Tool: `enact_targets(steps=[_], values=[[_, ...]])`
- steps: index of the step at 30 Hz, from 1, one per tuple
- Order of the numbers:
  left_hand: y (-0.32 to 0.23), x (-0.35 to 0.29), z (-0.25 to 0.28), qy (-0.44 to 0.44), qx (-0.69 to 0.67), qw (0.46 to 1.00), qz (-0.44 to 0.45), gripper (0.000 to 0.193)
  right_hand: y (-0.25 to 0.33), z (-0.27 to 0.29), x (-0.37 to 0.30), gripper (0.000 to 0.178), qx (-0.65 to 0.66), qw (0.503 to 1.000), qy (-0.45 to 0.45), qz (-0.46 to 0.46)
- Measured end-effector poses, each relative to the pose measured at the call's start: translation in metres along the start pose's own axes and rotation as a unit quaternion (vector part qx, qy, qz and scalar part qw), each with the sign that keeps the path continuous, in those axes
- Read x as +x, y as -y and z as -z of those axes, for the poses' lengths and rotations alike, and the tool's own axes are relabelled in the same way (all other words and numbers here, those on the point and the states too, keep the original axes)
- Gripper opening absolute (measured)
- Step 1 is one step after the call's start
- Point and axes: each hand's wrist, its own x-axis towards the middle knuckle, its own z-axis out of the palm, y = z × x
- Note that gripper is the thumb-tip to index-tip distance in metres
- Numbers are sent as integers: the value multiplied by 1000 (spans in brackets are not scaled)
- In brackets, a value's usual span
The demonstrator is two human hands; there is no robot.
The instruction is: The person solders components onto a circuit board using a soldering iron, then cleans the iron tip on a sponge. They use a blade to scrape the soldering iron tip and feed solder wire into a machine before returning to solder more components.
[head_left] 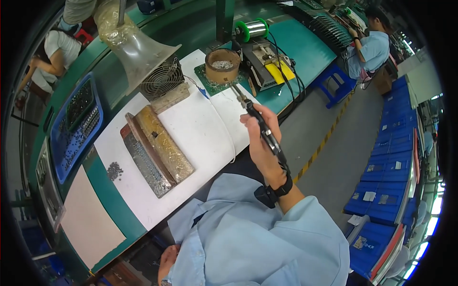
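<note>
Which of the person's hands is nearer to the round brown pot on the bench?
Right. The right hand holds a soldering iron whose tip reaches the round brown pot. The left hand is low by the person's lap, far from it.

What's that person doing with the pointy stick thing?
A person in a light blue shirt holds a thin black soldering iron in the right hand, its tip pointing toward a round brown tub of metal bits. The left hand rests low by the shirt, holding nothing visible. Long metal jigs lie on the white bench sheet.
</note>
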Motion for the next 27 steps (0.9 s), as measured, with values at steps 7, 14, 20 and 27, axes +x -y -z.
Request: enact_targets(steps=[7,14,20,27], values=[[78,42,-35,-74,-149,977,-130,50,-4,-10,51,36,96,992,-27,-76],[33,48,-59,-90,-112,987,-71,64,-19,-41,96,42,294,939,-28,-173],[13,58,-55,-42,-78,996,13,76,-35,-63,112,40,389,893,-12,-228],[-15,38,-49,-69,-161,977,117,75,-39,-69,117,41,424,871,-36,-246]])
